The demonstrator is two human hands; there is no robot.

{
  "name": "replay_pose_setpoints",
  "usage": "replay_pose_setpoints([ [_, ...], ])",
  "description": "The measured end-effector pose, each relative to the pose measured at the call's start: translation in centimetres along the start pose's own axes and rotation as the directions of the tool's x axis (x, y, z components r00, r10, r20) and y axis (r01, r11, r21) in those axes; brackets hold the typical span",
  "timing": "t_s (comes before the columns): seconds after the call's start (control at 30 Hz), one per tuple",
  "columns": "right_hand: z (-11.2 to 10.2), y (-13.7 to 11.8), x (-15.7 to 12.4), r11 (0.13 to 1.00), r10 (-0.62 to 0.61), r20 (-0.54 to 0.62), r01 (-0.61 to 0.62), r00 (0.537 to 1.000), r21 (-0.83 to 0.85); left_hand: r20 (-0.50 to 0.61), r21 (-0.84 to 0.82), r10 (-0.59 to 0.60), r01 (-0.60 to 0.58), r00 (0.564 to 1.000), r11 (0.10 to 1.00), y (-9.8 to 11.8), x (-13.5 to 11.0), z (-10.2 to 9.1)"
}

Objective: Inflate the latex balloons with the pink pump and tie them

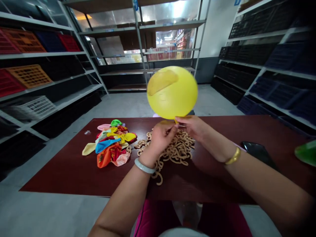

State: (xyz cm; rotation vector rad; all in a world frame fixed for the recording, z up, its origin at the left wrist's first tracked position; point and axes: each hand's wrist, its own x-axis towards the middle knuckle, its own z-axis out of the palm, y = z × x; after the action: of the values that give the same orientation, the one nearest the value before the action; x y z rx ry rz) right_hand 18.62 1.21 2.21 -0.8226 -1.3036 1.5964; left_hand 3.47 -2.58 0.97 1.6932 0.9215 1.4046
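Note:
A blown-up yellow balloon [172, 95] stands upright above the table, its neck pointing down between my hands. My left hand [163, 134] pinches at the neck from the left, fingers closed. From the right, my right hand [191, 126] grips the neck just under the balloon's body. Fingers hide most of the neck, so I cannot see whether it is knotted. Below both hands lies a heap of tan rubber bands [176, 149], or similar curled loops. To the left is a pile of limp, uninflated balloons [108, 144] in many colours.
The dark red table [61, 171] carries a black phone [258, 153] at right. A green rounded object [306, 153] shows at the right edge. Shelves with orange crates [31, 75], a white crate [36, 107] and dark blue crates [278, 89] stand around.

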Motion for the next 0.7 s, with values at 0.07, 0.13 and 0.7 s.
replay_pose_setpoints([
  [0.07, 0.1, -0.2, 0.8, 0.994, 0.015, 0.036, -0.011, 0.999, -0.105, -0.132, -0.133, -0.054, 0.036, 0.990, 0.991, -0.4, 0.4, -0.6],
  [0.13, -0.4, -0.5, 1.3, 0.941, -0.028, 0.027, 0.035, 0.999, -0.337, -0.255, -0.359, -0.182, 0.082, 0.950, 0.930, -0.8, 0.9, -1.1],
  [0.7, -2.7, 0.0, 1.4, 0.582, -0.269, -0.004, 0.159, 0.963, -0.797, -0.306, -0.754, -0.387, 0.026, 0.870, 0.656, -2.5, 1.7, -2.9],
])
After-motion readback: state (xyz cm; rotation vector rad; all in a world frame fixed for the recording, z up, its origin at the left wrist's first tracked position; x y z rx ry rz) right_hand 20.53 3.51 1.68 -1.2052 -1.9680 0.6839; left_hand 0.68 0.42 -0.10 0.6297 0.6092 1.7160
